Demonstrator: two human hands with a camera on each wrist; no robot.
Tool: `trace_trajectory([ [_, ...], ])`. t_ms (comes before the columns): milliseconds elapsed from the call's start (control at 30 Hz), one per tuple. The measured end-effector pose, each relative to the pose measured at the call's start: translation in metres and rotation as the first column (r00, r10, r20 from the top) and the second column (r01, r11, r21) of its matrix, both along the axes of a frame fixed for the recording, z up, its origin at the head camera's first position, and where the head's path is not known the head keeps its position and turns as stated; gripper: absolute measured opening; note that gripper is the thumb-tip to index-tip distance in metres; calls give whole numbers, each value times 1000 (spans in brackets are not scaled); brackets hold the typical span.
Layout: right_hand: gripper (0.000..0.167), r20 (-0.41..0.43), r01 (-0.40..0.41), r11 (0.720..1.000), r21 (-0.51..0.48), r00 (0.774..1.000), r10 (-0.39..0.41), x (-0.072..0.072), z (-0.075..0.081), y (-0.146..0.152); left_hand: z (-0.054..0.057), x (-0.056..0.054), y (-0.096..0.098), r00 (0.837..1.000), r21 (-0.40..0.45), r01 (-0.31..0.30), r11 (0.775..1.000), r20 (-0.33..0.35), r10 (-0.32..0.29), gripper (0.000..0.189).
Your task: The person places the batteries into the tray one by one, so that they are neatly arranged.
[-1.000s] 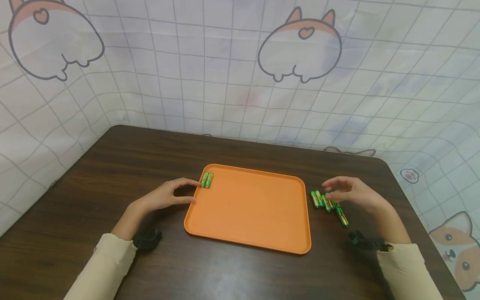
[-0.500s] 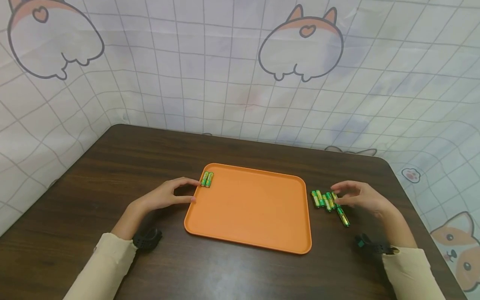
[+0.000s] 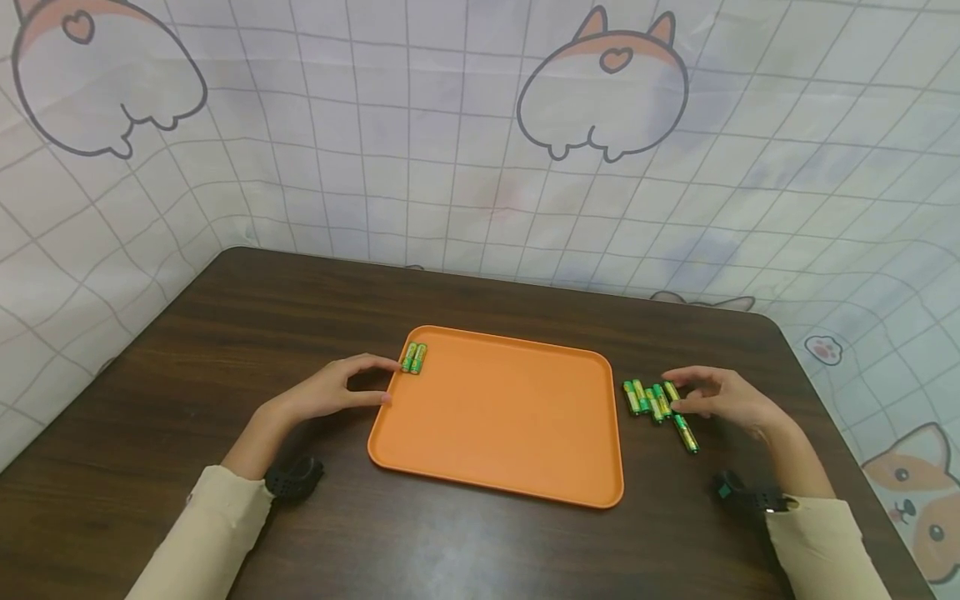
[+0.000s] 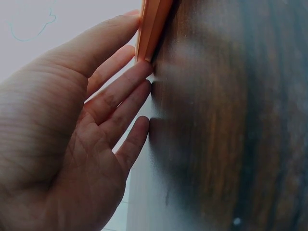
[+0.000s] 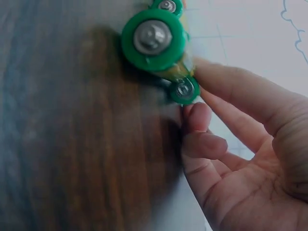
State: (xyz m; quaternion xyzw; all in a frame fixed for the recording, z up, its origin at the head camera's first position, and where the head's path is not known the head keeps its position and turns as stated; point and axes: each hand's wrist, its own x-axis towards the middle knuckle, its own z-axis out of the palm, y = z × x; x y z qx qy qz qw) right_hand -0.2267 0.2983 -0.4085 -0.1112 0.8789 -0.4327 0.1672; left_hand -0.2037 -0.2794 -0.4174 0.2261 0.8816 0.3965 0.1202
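Note:
An orange tray (image 3: 502,417) lies on the table, with two green-and-yellow batteries (image 3: 413,358) side by side at its upper left corner. My left hand (image 3: 330,390) rests against the tray's left rim, thumb and fingers fairly straight; the left wrist view has the fingertips touching the tray edge (image 4: 151,29) and the tabletop. Right of the tray, several more batteries (image 3: 647,402) lie in a loose row. My right hand (image 3: 720,396) pinches the rightmost one of that row, a battery (image 5: 185,90) still lying on the table, between thumb and fingers. Another battery (image 3: 686,433) lies nearer the camera.
The dark wooden table (image 3: 315,300) has a patterned grid cloth (image 3: 450,167) hanging behind it and along its sides. Black wrist straps (image 3: 294,481) with cameras sit on both wrists.
My right hand has moved a little right and toward the camera, from over the row to its rightmost battery, and has taken hold there. The left hand keeps its place at the tray.

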Motion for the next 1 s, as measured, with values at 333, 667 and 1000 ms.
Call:
trace_trajectory([
  [333, 60, 12, 20, 1000, 0, 1000, -20, 0, 0, 2, 0, 1, 1, 1000, 7, -5, 1000, 11, 5, 53],
  [667, 69, 55, -21, 1000, 15, 998, 20, -2, 0, 6, 0, 0, 0, 1000, 9, 2, 1000, 14, -2, 52],
  [1000, 64, 3, -13, 1000, 26, 1000, 12, -2, -2, 6, 0, 0, -1, 1000, 13, -4, 1000, 29, 3, 53],
])
